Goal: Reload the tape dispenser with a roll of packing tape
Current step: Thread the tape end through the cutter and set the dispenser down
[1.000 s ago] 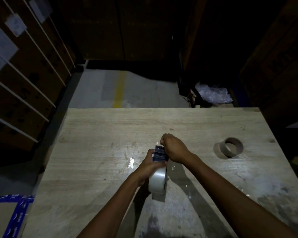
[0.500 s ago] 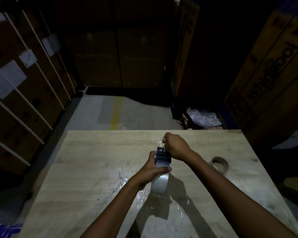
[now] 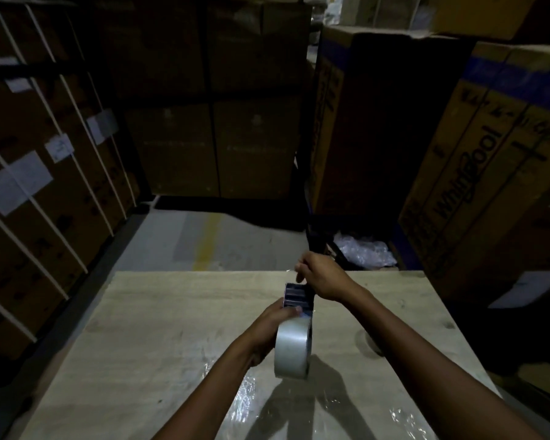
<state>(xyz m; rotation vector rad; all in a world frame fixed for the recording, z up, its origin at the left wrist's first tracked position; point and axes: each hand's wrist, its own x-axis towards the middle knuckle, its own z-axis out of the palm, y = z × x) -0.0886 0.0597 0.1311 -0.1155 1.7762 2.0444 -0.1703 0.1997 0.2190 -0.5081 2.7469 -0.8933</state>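
Note:
A dark tape dispenser with a toothed front edge is held above the wooden table. A roll of clear packing tape sits mounted in it, hanging below. My left hand grips the dispenser body and the roll from the left. My right hand pinches the loose end of the tape just past the dispenser's front teeth. An empty brown cardboard tape core lies on the table to the right, mostly hidden behind my right forearm.
Scraps of clear plastic film lie on the near part of the table. Tall cardboard cartons stand to the right and behind, strapped cartons to the left. Crumpled plastic lies on the floor beyond the table.
My head has tilted up, so the table sits lower in view. The dispenser and both hands have risen off the table, and my right hand has drawn the tape end farther forward.

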